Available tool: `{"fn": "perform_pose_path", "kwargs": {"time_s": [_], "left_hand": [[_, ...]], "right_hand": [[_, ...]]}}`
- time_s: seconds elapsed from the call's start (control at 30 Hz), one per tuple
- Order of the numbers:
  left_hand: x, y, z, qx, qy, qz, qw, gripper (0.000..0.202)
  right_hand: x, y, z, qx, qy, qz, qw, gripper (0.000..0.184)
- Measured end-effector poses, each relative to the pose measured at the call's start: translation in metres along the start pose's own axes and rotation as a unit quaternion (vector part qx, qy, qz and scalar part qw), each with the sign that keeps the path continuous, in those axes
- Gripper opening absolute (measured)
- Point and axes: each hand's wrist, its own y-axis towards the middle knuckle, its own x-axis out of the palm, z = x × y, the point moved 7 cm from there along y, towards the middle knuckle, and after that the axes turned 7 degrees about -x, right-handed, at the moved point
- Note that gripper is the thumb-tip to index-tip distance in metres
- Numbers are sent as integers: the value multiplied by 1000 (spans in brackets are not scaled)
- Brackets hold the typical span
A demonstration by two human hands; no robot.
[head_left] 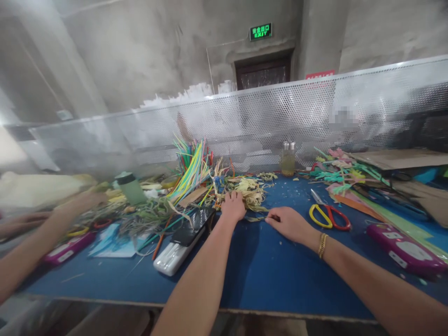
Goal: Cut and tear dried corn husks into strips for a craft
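Observation:
My left hand (pixel 233 206) reaches over a pile of dried, pale husk-like strips (pixel 252 189). Its fingers are spread and rest on the near side of the pile; the thumb side is partly hidden. Lower and to the right, my right hand (pixel 289 224) is closed in a pinch just above the blue tabletop (pixel 266 266). A thin dried strip (pixel 255 219) lies between the hands and reaches close to the right fingertips, but what they pinch is too small to make out. Scissors (pixel 329 215) with one yellow and one red handle lie right of my right hand.
Left of my forearm are a power bank with a phone (pixel 182 242) and a bundle of coloured pipe cleaners (pixel 192 168). A glass bottle (pixel 288 159) stands near the perforated metal screen (pixel 266 116). A purple device (pixel 406 249) lies right. A co-worker's arm (pixel 45 238) reaches in left.

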Motion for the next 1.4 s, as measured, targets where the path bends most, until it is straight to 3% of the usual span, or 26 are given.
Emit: {"fn": "perform_pose_path", "kwargs": {"time_s": [0.87,1.1,1.23,1.4], "left_hand": [[-5,-1,0,-3,-2,-6,1000,54],[-23,-5,1,2,-19,60,998,37],[-33,-6,-2,-20,-60,123,990,40],[-59,6,-30,-76,-135,214,964,42]], "right_hand": [[3,0,1,-8,-14,-6,1000,22],[5,-1,3,-5,-6,-10,1000,22],[5,-1,2,-5,0,-13,1000,22],[3,-1,2,-4,-3,-12,1000,23]]}}
